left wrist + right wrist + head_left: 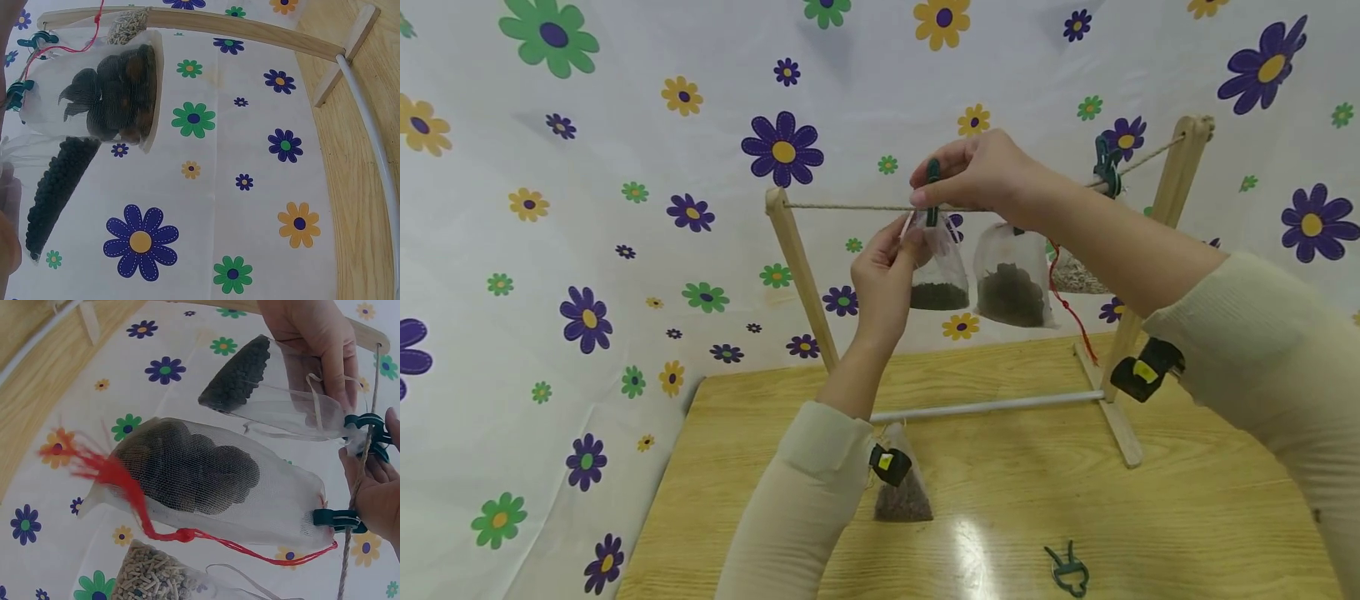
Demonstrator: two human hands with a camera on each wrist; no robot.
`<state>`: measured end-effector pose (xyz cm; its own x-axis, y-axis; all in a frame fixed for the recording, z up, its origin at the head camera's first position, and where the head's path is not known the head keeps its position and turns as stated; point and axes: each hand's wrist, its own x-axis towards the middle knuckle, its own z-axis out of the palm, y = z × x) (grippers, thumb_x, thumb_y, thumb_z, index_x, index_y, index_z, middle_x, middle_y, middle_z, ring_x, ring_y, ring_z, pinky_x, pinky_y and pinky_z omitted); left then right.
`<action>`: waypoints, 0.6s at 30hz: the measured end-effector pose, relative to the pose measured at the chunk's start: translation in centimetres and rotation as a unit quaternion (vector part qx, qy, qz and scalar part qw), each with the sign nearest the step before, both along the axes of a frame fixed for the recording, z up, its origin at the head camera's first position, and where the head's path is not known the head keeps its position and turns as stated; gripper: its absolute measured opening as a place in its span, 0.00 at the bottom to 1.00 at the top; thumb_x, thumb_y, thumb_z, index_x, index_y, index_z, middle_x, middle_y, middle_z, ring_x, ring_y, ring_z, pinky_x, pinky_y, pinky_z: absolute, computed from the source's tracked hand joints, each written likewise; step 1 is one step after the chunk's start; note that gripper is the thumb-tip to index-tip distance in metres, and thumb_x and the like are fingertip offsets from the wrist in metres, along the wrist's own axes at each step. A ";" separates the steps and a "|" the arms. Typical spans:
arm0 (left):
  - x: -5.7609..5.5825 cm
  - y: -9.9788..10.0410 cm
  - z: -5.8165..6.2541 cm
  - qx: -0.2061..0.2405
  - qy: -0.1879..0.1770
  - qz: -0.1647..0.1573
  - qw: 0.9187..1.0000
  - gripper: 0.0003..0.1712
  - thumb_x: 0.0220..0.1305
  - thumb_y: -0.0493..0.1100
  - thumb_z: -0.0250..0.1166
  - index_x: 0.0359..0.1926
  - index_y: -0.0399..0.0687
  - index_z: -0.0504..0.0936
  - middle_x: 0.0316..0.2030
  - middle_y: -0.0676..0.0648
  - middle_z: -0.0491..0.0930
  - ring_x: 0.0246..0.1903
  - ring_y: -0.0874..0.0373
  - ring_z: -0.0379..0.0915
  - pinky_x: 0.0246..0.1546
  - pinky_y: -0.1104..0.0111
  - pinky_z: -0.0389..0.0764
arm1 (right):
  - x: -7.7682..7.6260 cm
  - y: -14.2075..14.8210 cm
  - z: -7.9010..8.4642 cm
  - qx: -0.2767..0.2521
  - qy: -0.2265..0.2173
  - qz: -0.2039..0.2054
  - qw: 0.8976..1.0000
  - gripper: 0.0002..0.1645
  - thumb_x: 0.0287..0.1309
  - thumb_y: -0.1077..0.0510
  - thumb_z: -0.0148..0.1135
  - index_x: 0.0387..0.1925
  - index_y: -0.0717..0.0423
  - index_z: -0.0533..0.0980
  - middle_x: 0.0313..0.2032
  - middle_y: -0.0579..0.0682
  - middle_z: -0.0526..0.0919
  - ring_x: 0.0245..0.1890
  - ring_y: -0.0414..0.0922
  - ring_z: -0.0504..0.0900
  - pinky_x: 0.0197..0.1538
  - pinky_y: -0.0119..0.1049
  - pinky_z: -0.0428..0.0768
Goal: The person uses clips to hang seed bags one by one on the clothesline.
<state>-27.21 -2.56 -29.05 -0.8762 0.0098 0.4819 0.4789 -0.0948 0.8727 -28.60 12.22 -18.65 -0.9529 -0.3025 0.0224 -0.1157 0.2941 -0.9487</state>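
Note:
My left hand (883,279) pinches the upper part of a white mesh bag (938,293) with small dark pellets at its bottom. Above it, my right hand (992,177) holds a dark green clip (932,193) between thumb and fingers, at the rope (850,207). In the right wrist view the clip (369,432) sits over the rope and the gathered bag top. Beside this bag hangs another mesh bag (187,469) with large dark pieces and a red cord (185,535), held by its own green clip (337,519).
A third bag with pale pellets (150,575) hangs farther right. More green clips (1107,167) grip the rope near the right wooden post (1172,179). On the table (1000,492) lie a bag of brownish bits (904,498) and a loose green clip (1069,573). A white bar (992,407) runs low between the posts.

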 end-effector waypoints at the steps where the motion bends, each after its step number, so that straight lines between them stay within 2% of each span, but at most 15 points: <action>1: 0.2 0.0 0.2 0.000 -0.003 0.002 1.000 0.19 0.64 0.40 0.55 0.55 0.38 0.73 0.45 0.38 0.79 0.40 0.57 0.81 0.44 0.68 0.78 | 0.0 0.0 0.0 0.003 0.001 0.008 1.000 0.22 0.45 0.54 0.70 0.42 0.58 0.77 0.39 0.47 0.83 0.49 0.41 0.77 0.55 0.32 0.72; 4: 1.0 -0.1 0.7 -0.010 -0.008 0.003 1.000 0.21 0.64 0.38 0.55 0.57 0.37 0.71 0.47 0.37 0.78 0.42 0.55 0.80 0.46 0.69 0.77 | 0.2 0.1 0.1 0.009 0.006 0.025 1.000 0.22 0.45 0.56 0.69 0.43 0.61 0.75 0.38 0.48 0.82 0.48 0.42 0.78 0.56 0.34 0.72; 8: 1.2 -0.2 0.6 -0.032 -0.011 0.006 0.999 0.18 0.64 0.39 0.55 0.52 0.34 0.75 0.46 0.38 0.79 0.43 0.55 0.79 0.45 0.69 0.77 | 0.6 0.3 0.2 0.050 0.028 0.028 0.998 0.26 0.47 0.56 0.69 0.48 0.59 0.73 0.42 0.50 0.81 0.46 0.43 0.78 0.55 0.36 0.73; 13: 0.3 -0.8 -1.0 -0.078 -0.022 -0.001 0.997 0.17 0.63 0.45 0.57 0.46 0.37 0.79 0.42 0.41 0.82 0.42 0.58 0.80 0.45 0.69 0.77 | 1.2 0.8 0.5 0.096 0.058 0.016 0.994 0.40 0.48 0.54 0.68 0.62 0.57 0.63 0.57 0.54 0.73 0.56 0.45 0.73 0.58 0.39 0.71; 15: 0.0 -1.2 -1.8 -0.105 -0.031 -0.002 0.994 0.18 0.62 0.47 0.59 0.46 0.40 0.80 0.41 0.43 0.82 0.41 0.59 0.80 0.46 0.70 0.77 | 1.6 1.2 0.6 0.107 0.075 0.009 0.991 0.44 0.48 0.53 0.67 0.65 0.58 0.59 0.60 0.55 0.70 0.59 0.46 0.70 0.59 0.40 0.69; 18: 0.2 -2.0 -2.6 -0.147 -0.048 -0.002 0.988 0.19 0.60 0.51 0.60 0.47 0.43 0.80 0.42 0.46 0.83 0.41 0.61 0.79 0.45 0.70 0.77 | 2.4 1.8 0.4 0.117 0.107 -0.007 0.987 0.44 0.49 0.51 0.67 0.65 0.59 0.59 0.60 0.56 0.69 0.59 0.47 0.70 0.60 0.41 0.69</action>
<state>-27.05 -4.56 -31.67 -0.9178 0.1392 0.3718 0.3919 0.1678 0.9046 -26.24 14.00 -18.26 -0.9382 -0.3101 0.1539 -0.2998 0.5053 -0.8092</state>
